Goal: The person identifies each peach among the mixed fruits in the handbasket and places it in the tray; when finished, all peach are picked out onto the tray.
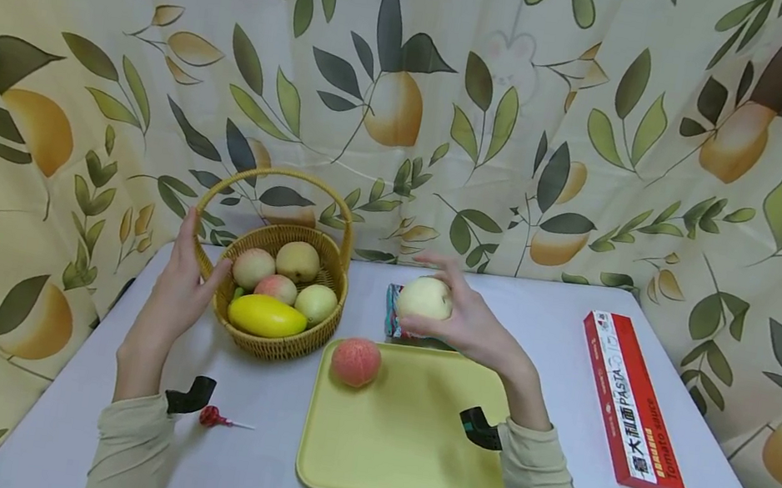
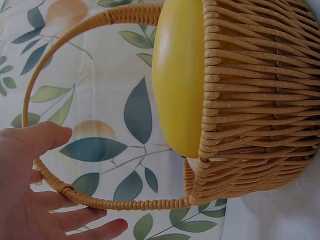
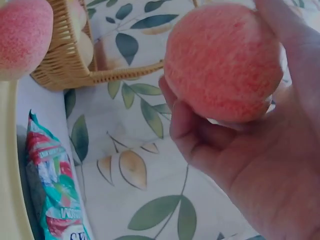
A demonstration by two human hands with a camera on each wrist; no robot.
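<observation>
My right hand (image 1: 460, 309) holds a peach (image 3: 225, 62) in the air behind the yellow tray (image 1: 423, 434). The peach's pale side faces the head view, its reddish side the right wrist view. Another pink peach (image 1: 356, 362) sits in the tray's far left corner. At the left stands a wicker basket (image 1: 277, 348) with several fruits, among them a long yellow fruit (image 1: 266, 316) and a brownish round one (image 1: 298, 260). My left hand (image 1: 180, 293) is at the left side of the basket's handle (image 2: 120, 204), its fingers extended against it.
Behind the tray lies a colourful snack packet (image 3: 55, 185), partly hidden by the right hand in the head view. A red pasta box (image 1: 633, 402) lies at the right. In front of the basket is a red lollipop (image 1: 213, 417). A patterned curtain (image 1: 435, 48) hangs behind the table.
</observation>
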